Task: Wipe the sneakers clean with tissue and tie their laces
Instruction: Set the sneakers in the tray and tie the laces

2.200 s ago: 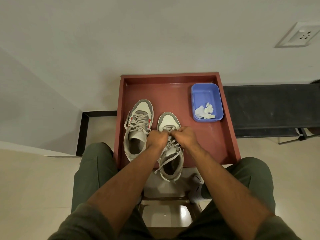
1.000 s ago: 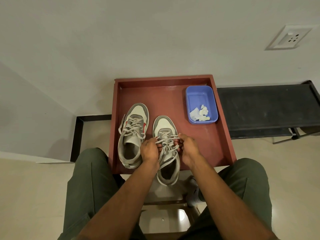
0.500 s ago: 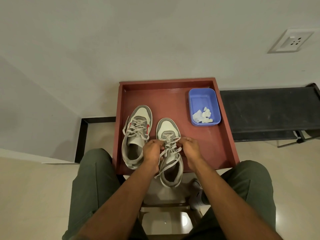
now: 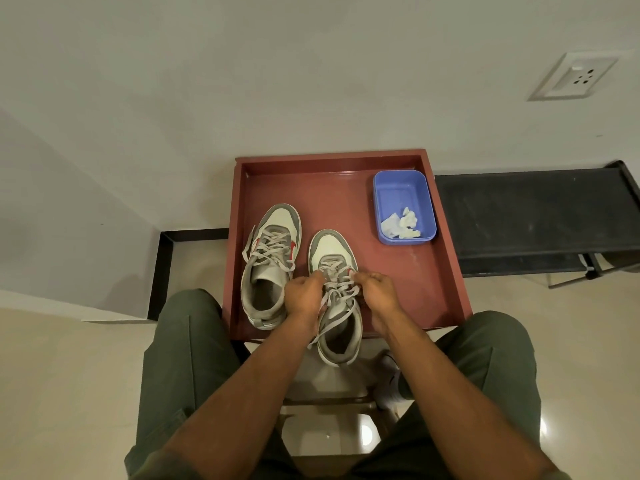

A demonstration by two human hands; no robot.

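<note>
Two sneakers sit on the red tray [image 4: 436, 271]; the right sneaker [image 4: 334, 268] overhangs its near edge, the left sneaker [image 4: 273, 258] beside it with laces loose. Left hand [image 4: 304, 296] and right hand [image 4: 375, 292] each pinch its laces [image 4: 337, 292], fingers curled. Uneven pulling could drag that sneaker off the tray. Used tissue [image 4: 401, 225] lies in the blue tub [image 4: 381, 188].

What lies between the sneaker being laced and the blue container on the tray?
In the head view, only bare red tray floor lies between the right sneaker and the blue container; nothing stands there.
</note>
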